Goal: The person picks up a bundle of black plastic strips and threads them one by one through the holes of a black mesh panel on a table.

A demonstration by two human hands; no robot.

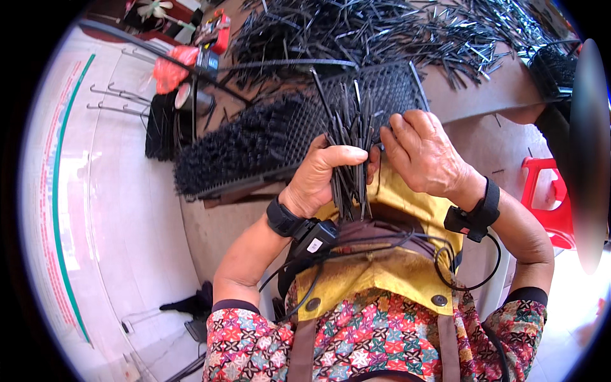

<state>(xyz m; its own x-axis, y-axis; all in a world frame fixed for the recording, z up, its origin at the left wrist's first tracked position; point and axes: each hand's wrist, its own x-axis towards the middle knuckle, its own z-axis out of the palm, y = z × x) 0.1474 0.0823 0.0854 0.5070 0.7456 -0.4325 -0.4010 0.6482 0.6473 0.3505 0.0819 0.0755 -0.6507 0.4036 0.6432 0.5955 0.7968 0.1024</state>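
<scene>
Left hand (310, 179) clamped around bundle of thin black strips (347, 191), thumb across front, bundle roughly upright above yellow apron (375, 274). Right hand (428, 154) just beside it, fingers curled, can't tell if pinching a strip. Black perforated panel (398, 92) behind bundle, dark bristles (235, 143) over its left part. Big loose pile of black strips (305, 35) farther back on surface (461, 99)

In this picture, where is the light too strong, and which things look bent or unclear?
Head view, throughout: the pale floor below the red stool washes out; the black strips glint at upper right; the green stripe at left bows toward the rim; the grey oval at right is a soft blur.
</scene>
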